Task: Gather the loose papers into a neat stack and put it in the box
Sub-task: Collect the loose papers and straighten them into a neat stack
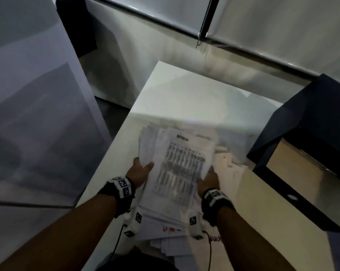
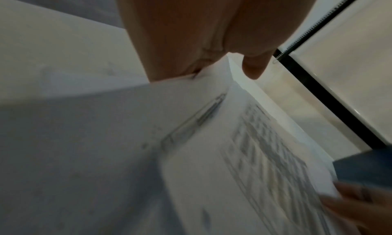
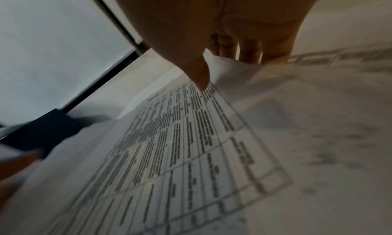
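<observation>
A rough stack of printed papers (image 1: pixel 179 169) is lifted above the white table (image 1: pixel 177 90), its top sheet carrying a table of text (image 3: pixel 180 151). My left hand (image 1: pixel 140 170) grips the stack's left edge, thumb on top (image 2: pixel 253 67). My right hand (image 1: pixel 209 179) grips the right edge, thumb on the top sheet (image 3: pixel 200 77) and fingers under it. More loose sheets (image 1: pixel 165 237) lie fanned on the table below the stack, near me. The dark box (image 1: pixel 309 153) stands open at the right, showing a tan inside.
A large pale panel (image 1: pixel 34 106) leans at the left of the table. White cabinet fronts (image 1: pixel 263 22) run along the back. A few pale sheets (image 1: pixel 231 163) lie on the table between the stack and the box.
</observation>
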Tool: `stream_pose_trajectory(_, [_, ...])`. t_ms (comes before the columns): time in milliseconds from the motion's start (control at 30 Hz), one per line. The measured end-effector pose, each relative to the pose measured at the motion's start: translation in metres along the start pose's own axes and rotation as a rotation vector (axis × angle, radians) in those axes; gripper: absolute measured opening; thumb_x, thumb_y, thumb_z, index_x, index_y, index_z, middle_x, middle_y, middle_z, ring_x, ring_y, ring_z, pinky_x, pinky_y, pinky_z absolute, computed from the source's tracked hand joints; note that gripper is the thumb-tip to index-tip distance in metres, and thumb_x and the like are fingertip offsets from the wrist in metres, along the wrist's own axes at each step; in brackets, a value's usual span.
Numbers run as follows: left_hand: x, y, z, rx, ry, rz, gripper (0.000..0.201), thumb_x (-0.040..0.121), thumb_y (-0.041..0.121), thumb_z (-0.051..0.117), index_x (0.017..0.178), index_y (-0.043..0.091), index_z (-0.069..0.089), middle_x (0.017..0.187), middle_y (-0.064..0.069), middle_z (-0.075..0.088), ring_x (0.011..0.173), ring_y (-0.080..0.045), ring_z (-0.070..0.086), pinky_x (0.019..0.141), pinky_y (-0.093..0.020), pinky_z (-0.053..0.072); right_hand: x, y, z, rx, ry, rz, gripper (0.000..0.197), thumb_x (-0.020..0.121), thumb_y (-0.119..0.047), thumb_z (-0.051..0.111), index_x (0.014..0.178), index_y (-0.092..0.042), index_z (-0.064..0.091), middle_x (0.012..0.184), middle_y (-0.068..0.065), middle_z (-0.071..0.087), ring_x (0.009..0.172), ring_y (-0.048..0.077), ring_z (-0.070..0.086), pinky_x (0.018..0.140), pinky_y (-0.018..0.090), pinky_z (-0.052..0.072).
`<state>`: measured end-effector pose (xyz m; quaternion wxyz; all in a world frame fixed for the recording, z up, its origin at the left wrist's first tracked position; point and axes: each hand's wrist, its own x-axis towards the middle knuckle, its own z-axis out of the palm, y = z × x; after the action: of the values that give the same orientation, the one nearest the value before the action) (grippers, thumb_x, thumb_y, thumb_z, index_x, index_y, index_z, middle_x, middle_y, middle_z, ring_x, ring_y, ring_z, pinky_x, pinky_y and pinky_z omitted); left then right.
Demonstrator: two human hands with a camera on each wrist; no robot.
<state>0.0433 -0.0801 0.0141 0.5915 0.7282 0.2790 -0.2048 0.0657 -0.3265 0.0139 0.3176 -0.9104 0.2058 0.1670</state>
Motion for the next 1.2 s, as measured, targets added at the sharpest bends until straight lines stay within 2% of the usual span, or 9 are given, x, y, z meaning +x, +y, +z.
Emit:
stream_pose_trajectory(267, [-0.003, 0.000, -0.008, 0.159, 0.078, 0.239, 0.029, 0.091, 0.010, 0.062, 0.117, 0.014, 0.050, 0.113, -0.007, 0.063, 0.102, -0.026, 0.062, 0.089, -0.031, 0.049, -0.005, -0.009, 0.007, -0.210, -0.070, -0.035, 0.086, 0.088, -0.043, 0.063, 0.152, -0.009, 0.018, 0.156, 0.012, 0.021, 0.141, 0.035, 0.023, 0.116, 0.039, 0.021])
stream_pose_trajectory(433, [-0.031, 0.028, -0.037, -0.152, -0.059, 0.396, 0.036, 0.088, 0.004, 0.069, 0.120, 0.017, 0.058, 0.113, -0.006, 0.071, 0.102, -0.024, 0.069, 0.094, -0.048, 0.054, -0.010, -0.034, -0.042, 0.421, -0.067, -0.143, 0.118, 0.058, -0.039, 0.090, 0.150, -0.017, 0.020, 0.149, 0.008, 0.038, 0.133, 0.029, 0.042, 0.106, 0.044, 0.044])
stream_pose_trajectory(533, [-0.046, 0.055, -0.048, -0.331, -0.164, 0.417, 0.057, 0.073, 0.025, 0.084, 0.123, 0.008, 0.061, 0.116, -0.013, 0.071, 0.106, -0.033, 0.068, 0.092, -0.052, 0.054, -0.023, -0.071, -0.080, 0.680, -0.014, -0.291, 0.075, 0.062, -0.018, 0.090, 0.126, -0.010, 0.052, 0.112, 0.002, 0.066, 0.100, 0.018, 0.066, 0.070, 0.025, 0.060])
stream_pose_trajectory(600, [-0.055, 0.075, -0.050, -0.314, -0.179, 0.507, 0.062, 0.070, 0.034, 0.084, 0.122, 0.008, 0.062, 0.118, -0.011, 0.071, 0.109, -0.031, 0.067, 0.092, -0.048, 0.055, -0.034, -0.091, -0.103, 0.754, 0.080, -0.393, 0.046, 0.067, -0.014, 0.086, 0.108, -0.014, 0.065, 0.096, -0.005, 0.070, 0.085, 0.007, 0.068, 0.072, 0.027, 0.061])
stream_pose_trajectory(700, [-0.063, 0.102, -0.047, -0.268, -0.131, 0.670, 0.031, 0.089, 0.008, 0.065, 0.119, 0.018, 0.061, 0.114, 0.007, 0.073, 0.109, -0.013, 0.067, 0.090, -0.029, 0.055, -0.050, -0.105, -0.129, 0.868, 0.118, -0.553, 0.028, 0.064, -0.021, 0.084, 0.089, -0.022, 0.072, 0.083, -0.013, 0.075, 0.082, 0.006, 0.071, 0.071, 0.024, 0.058])
stream_pose_trajectory(767, [-0.065, 0.110, -0.046, -0.266, -0.106, 0.747, 0.037, 0.093, 0.000, 0.058, 0.126, 0.016, 0.055, 0.116, 0.013, 0.071, 0.113, -0.008, 0.064, 0.091, -0.022, 0.052, -0.058, -0.104, -0.134, 0.852, 0.130, -0.618, 0.024, 0.067, -0.016, 0.083, 0.088, -0.020, 0.072, 0.080, -0.019, 0.074, 0.081, 0.002, 0.071, 0.069, 0.019, 0.056])
stream_pose_trajectory(967, [-0.066, 0.101, -0.040, -0.330, -0.049, 0.727, 0.082, 0.073, 0.020, 0.079, 0.141, 0.008, 0.034, 0.131, -0.016, 0.058, 0.120, -0.029, 0.060, 0.088, -0.043, 0.057, -0.067, -0.094, -0.122, 0.796, 0.106, -0.655, 0.044, 0.065, -0.002, 0.085, 0.104, -0.017, 0.071, 0.098, -0.002, 0.075, 0.093, 0.018, 0.072, 0.078, 0.033, 0.060])
stream_pose_trajectory(1100, [-0.063, 0.103, -0.039, -0.326, -0.022, 0.741, 0.071, 0.072, 0.010, 0.084, 0.128, -0.004, 0.043, 0.118, -0.023, 0.062, 0.107, -0.036, 0.065, 0.077, -0.049, 0.060, -0.070, -0.097, -0.121, 0.842, 0.101, -0.647, 0.042, 0.064, 0.004, 0.084, 0.099, -0.017, 0.072, 0.096, 0.002, 0.075, 0.089, 0.020, 0.072, 0.074, 0.035, 0.060])
stream_pose_trajectory(1200, [-0.063, 0.103, -0.032, -0.209, -0.078, 0.697, 0.049, 0.067, 0.024, 0.087, 0.110, 0.020, 0.064, 0.100, -0.004, 0.074, 0.093, -0.019, 0.072, 0.075, -0.040, 0.062, -0.069, -0.094, -0.112, 0.897, 0.050, -0.548, 0.044, 0.064, 0.005, 0.083, 0.099, -0.017, 0.069, 0.093, -0.003, 0.076, 0.086, 0.015, 0.072, 0.071, 0.028, 0.059])
